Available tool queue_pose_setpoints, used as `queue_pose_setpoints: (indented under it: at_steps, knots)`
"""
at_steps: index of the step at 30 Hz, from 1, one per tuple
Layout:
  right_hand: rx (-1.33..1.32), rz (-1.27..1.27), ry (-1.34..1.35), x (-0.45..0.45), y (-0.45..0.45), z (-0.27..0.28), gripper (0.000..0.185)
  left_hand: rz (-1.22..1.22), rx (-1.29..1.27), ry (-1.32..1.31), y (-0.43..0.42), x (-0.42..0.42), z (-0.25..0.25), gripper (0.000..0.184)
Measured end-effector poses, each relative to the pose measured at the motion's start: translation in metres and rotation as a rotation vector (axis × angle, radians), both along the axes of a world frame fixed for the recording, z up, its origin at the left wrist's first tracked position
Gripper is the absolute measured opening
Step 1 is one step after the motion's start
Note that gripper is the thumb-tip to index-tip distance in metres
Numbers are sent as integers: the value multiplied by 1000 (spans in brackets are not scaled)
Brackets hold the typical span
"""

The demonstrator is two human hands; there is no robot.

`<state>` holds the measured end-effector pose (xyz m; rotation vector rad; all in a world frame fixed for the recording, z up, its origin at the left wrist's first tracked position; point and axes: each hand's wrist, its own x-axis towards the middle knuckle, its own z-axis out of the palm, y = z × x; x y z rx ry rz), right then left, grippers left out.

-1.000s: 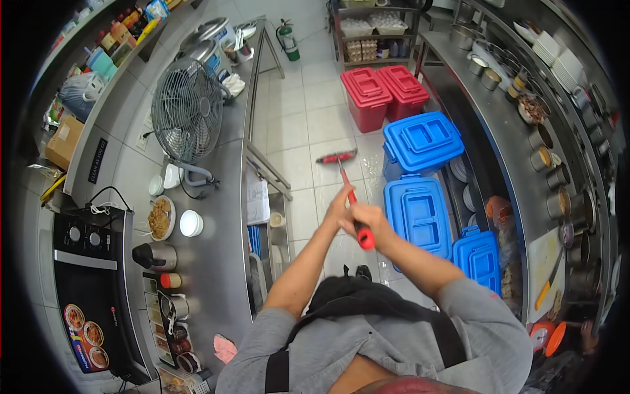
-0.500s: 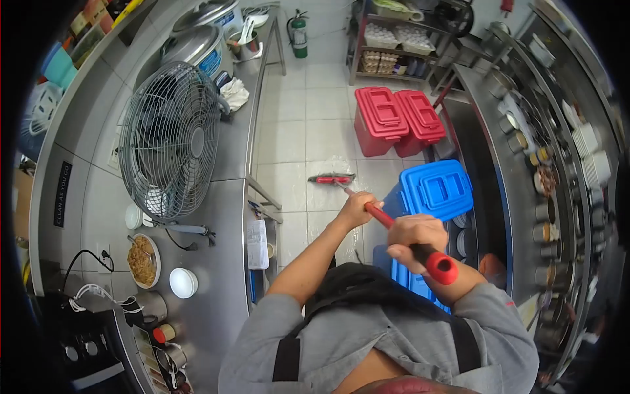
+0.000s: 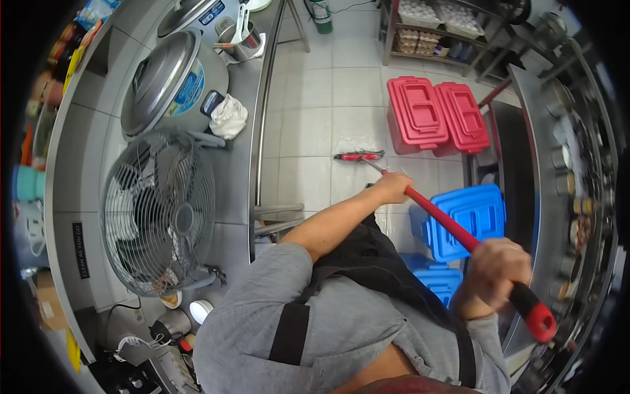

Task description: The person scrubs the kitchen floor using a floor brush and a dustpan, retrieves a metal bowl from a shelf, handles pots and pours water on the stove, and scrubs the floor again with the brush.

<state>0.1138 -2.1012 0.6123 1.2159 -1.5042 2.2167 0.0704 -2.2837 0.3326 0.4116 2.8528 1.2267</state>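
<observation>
I grip a long-handled floor brush with both hands. Its red pole runs from the upper left down to the right, ending in a black grip and a red tip. My left hand is closed around the lower part of the pole, near its metal section. Higher up, beside the black grip, my right hand is wrapped around the pole and slightly blurred. The red and dark brush head rests on the wet tiled floor, with whitish suds around it.
Two red lidded bins stand just right of the brush head. Blue lidded bins are nearer me. A steel counter on the left holds a fan and a large pot. Shelving lines the right side.
My right hand has swung rightward with the pole's end, and the pole slants more. My view has shifted, so the fan and counter appear lower. Both hands still hold the brush.
</observation>
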Motion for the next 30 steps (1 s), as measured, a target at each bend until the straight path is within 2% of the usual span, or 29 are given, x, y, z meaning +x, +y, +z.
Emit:
queue_pose_setpoints:
  at_steps: [1,2,3,5,7,8,10,11,13,15,17,18,19,20,21,23,25,27,30]
  knots:
    - [-39,-87,108,-31,-1,6,28,39,15,3,0,-16,13,30]
    - [-26,199,101,-72,4,18,32,43,14,-24,-3,-36,22,30]
    - [-24,266,66,-107,5,28,34,126,43,-28,-6,-59,31,29]
    - [-90,244,85,-169,-8,39,24,233,70,-32,-18,-98,56,29]
    - [-131,150,87,-218,-16,44,27,530,71,-18,-33,-119,76,30]
    - [-157,203,61,-239,-24,42,30,610,52,104,-44,-127,72,29]
    - [-166,339,-7,-277,-37,38,31,693,-9,112,-74,-133,54,28]
    - [-242,308,-75,-284,-56,34,23,748,-69,145,-89,-132,44,27]
    - [-227,208,-153,-290,-108,16,14,828,-128,59,-131,-118,23,26]
    - [-164,112,-371,-287,-158,-5,6,899,-170,8,-177,-97,-8,27]
    - [84,78,-569,-283,-203,-33,2,975,-268,-117,-222,-72,-21,26]
    - [250,199,-675,-289,-220,-61,7,1028,-316,-237,-251,-55,-46,26]
    - [375,335,-830,-284,-243,-71,9,1034,-391,-240,-282,-28,-86,32]
    - [473,573,-756,-289,-263,-113,8,1078,-406,-277,-312,-2,-122,31]
    - [561,716,-791,-284,-287,-132,6,1140,-381,-473,-333,12,-121,31]
    - [676,790,-748,-284,-330,-176,6,1270,-423,-397,-366,35,-162,30]
    - [699,750,-815,-322,-369,-182,7,1295,-416,-337,-395,5,-189,30]
    - [736,727,-895,-362,-393,-181,7,1144,-322,-120,-413,-39,-192,29]
    - [759,420,-865,-440,-407,-142,9,1044,-120,-172,-425,-139,-185,30]
